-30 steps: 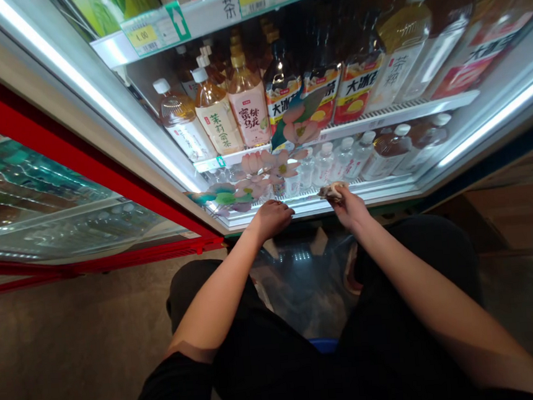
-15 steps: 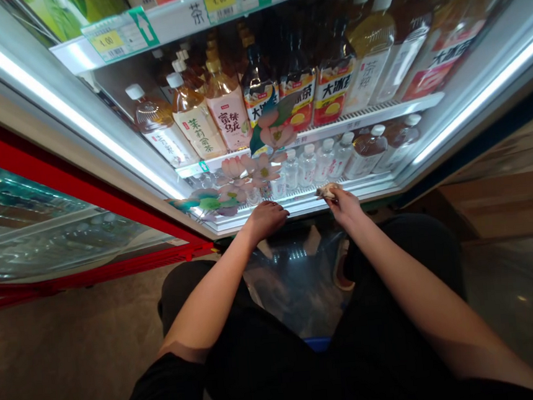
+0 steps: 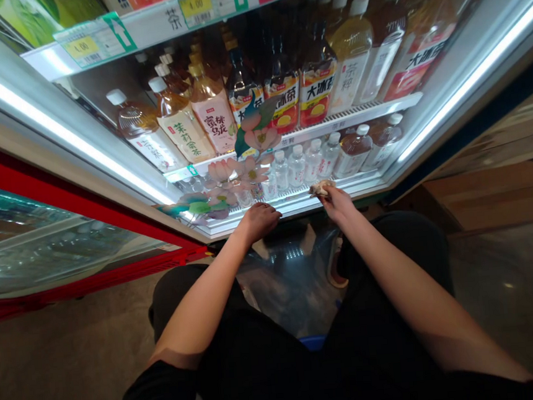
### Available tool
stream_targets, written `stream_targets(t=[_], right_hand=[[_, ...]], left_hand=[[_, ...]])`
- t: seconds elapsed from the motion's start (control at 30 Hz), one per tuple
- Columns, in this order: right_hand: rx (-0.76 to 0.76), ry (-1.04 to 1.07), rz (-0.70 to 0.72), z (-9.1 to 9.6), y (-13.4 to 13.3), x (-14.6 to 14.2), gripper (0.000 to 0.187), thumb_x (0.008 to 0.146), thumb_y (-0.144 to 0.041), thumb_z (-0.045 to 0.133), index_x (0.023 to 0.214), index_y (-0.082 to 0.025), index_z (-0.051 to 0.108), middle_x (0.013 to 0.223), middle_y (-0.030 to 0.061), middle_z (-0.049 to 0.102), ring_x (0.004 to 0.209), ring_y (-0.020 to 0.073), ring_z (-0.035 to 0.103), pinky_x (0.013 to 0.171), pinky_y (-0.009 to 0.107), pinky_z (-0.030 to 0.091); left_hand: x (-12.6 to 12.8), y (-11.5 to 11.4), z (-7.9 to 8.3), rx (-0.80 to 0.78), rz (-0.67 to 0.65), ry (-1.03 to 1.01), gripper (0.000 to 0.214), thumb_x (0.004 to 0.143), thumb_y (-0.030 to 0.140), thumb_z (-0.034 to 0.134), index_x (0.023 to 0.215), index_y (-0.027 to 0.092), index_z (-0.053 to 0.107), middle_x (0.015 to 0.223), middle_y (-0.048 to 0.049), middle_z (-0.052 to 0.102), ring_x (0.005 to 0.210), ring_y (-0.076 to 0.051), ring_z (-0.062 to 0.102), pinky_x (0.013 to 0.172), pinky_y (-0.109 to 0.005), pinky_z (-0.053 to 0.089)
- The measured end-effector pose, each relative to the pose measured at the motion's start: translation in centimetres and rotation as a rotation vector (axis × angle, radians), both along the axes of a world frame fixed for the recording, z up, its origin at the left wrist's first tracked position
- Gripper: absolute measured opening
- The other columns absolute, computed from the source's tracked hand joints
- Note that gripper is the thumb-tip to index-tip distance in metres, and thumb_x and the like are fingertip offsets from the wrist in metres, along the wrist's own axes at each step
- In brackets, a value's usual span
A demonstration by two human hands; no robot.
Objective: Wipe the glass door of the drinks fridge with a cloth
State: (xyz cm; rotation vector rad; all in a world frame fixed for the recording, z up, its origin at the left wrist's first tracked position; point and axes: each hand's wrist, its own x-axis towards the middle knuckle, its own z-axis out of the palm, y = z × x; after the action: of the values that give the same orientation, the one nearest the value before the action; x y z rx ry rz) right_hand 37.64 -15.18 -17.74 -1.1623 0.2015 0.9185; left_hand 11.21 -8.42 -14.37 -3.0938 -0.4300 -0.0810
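Note:
My right hand (image 3: pixel 339 205) pinches a small crumpled pale-brown wad (image 3: pixel 322 188) in front of the fridge's bottom sill; I cannot make out its material. My left hand (image 3: pixel 259 220) is at the same sill, further left, back upward. Its fingers are curled together and their tips are hidden, so anything in them does not show. Flower decals (image 3: pixel 215 201) with pink petals and green leaves spread across the front of the fridge, just above and left of my left hand. Behind both hands small clear bottles (image 3: pixel 298 166) line the lowest shelf.
Tea bottles (image 3: pixel 215 114) fill the middle shelf, below a price-tag rail (image 3: pixel 149 26). A red-framed fridge door (image 3: pixel 62 205) is at left, cardboard boxes (image 3: pixel 494 195) at right. Between my knees is clear plastic (image 3: pixel 292 285) with a blue edge (image 3: pixel 312 343) below it.
The view has shifted slightly, so the fridge and both hands appear a little further left. My right hand still holds the crumpled wad. My left hand keeps its curled shape at the sill.

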Motion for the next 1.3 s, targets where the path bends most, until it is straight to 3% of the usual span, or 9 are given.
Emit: stream_targets(t=[0.2, 0.47, 0.7, 1.07, 1.3], right_hand=[[0.063, -0.003, 0.024, 0.2, 0.0, 0.2, 0.023, 0.083, -0.004, 0.082, 0.082, -0.020, 0.066, 0.078, 0.0001, 0.076, 0.071, 0.0131, 0.076, 0.068, 0.020, 0.070], [0.013, 0.000, -0.035, -0.4, -0.1, 1.0, 0.029, 0.084, -0.006, 0.083, 0.081, -0.022, 0.060, 0.073, -0.0058, 0.069, 0.064, 0.0097, 0.072, 0.057, 0.016, 0.067], [0.016, -0.016, -0.039, 0.7, -0.3, 1.0, 0.021, 0.091, -0.007, 0.076, 0.081, -0.021, 0.063, 0.078, -0.0015, 0.073, 0.073, 0.0112, 0.075, 0.067, 0.019, 0.070], [-0.014, -0.028, -0.104, 1.3, -0.3, 1.2, 0.027, 0.092, -0.001, 0.068, 0.078, -0.021, 0.058, 0.072, -0.0039, 0.070, 0.069, 0.0093, 0.072, 0.062, 0.015, 0.065], [0.008, -0.045, -0.077, 1.8, -0.6, 1.4, 0.024, 0.088, -0.006, 0.076, 0.079, -0.021, 0.060, 0.073, -0.0045, 0.070, 0.068, 0.0098, 0.071, 0.058, 0.015, 0.063]], left_hand=[[-0.1, 0.0, 0.0, 0.014, -0.012, -0.012, 0.023, 0.108, 0.019, 0.058, 0.115, 0.019, 0.079, 0.109, -0.0090, 0.083, 0.105, -0.024, 0.079, 0.098, -0.037, 0.055], [-0.1, 0.0, -0.1, 0.028, -0.016, -0.032, 0.022, 0.107, 0.018, 0.058, 0.114, 0.019, 0.079, 0.107, -0.0093, 0.083, 0.102, -0.023, 0.078, 0.096, -0.037, 0.055], [-0.1, 0.2, -0.5, 0.027, -0.015, -0.033, 0.022, 0.108, 0.020, 0.058, 0.114, 0.019, 0.079, 0.106, -0.0095, 0.083, 0.103, -0.023, 0.078, 0.097, -0.038, 0.056], [0.0, 0.0, -0.3, 0.032, -0.027, -0.016, 0.022, 0.108, 0.019, 0.058, 0.114, 0.019, 0.079, 0.107, -0.0092, 0.083, 0.103, -0.024, 0.078, 0.095, -0.037, 0.055], [0.1, 0.0, -0.5, 0.027, -0.022, -0.003, 0.020, 0.107, 0.019, 0.060, 0.115, 0.020, 0.079, 0.106, -0.0086, 0.083, 0.103, -0.024, 0.078, 0.094, -0.037, 0.054]])
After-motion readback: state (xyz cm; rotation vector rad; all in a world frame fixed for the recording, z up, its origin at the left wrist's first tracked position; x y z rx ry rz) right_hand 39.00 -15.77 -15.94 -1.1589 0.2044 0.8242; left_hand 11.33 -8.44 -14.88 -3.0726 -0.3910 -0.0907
